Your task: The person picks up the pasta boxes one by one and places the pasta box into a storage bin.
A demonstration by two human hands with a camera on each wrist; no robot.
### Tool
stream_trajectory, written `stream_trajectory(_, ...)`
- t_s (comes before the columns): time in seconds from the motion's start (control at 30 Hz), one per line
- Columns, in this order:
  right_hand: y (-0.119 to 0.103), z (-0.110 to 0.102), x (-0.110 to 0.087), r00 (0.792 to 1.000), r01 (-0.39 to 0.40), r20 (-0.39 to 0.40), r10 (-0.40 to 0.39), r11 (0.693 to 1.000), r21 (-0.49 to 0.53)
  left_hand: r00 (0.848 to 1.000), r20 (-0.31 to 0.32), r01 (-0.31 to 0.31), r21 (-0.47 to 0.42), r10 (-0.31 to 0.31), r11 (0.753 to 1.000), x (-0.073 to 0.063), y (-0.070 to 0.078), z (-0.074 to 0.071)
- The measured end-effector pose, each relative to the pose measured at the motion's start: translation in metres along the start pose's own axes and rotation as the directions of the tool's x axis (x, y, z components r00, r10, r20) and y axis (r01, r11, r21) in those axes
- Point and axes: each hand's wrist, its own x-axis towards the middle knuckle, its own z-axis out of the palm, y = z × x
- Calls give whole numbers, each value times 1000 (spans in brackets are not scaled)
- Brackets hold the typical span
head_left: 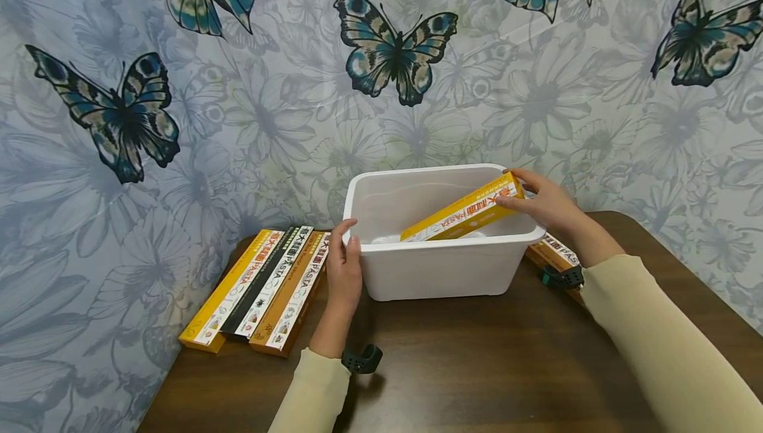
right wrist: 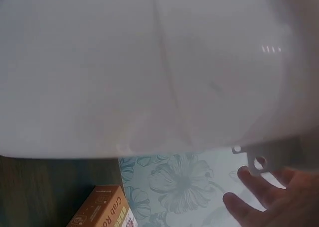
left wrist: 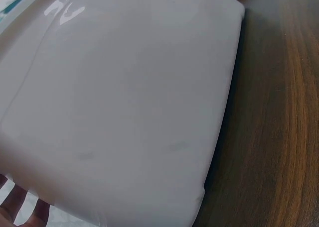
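A white plastic bin (head_left: 438,271) stands upright on the table, and my left hand (head_left: 344,274) grips its left rim near the front corner. Fingers (left wrist: 37,214) of that hand show at the rim in the left wrist view. My right hand (head_left: 551,204) holds the upper end of a yellow pasta box (head_left: 459,211), thumb on its front. This box slants inside the bin, its right end raised near the right rim and its lower end hidden behind the front wall. In the right wrist view the bin's wall covers most of the picture and hides the yellow box.
Left of the bin lie a yellow pasta box (head_left: 232,290), a black one (head_left: 268,281) and a brown one (head_left: 292,294), side by side. Another brown box (head_left: 557,251) lies right of the bin, partly under my right wrist. Butterfly-patterned fabric (head_left: 268,122) hangs behind the wooden table (head_left: 447,367).
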Motion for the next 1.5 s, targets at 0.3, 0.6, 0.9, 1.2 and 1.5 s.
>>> stream_trajectory(0.3,-3,4,14,997,72,35,-67,977,-198,1000,-2,-2,-4,2,1000,1,-1,0)
stream_trajectory(0.6,2,7,11,999,17,-46,-23,990,-140,1000,9,-8,1,8,1000,1,-1,0)
stream_trajectory(0.9,9,7,1,995,15,-95,-12,1000,25,1000,7,-12,-15,12,1000,1,-2,1)
stream_trajectory(1.2,16,7,-19,992,40,-125,-29,995,87,1000,7,-11,-16,11,1000,1,-2,0)
stream_trajectory(1.5,24,8,-50,982,110,-175,-66,961,255,1000,5,-13,-21,13,1000,0,-2,1)
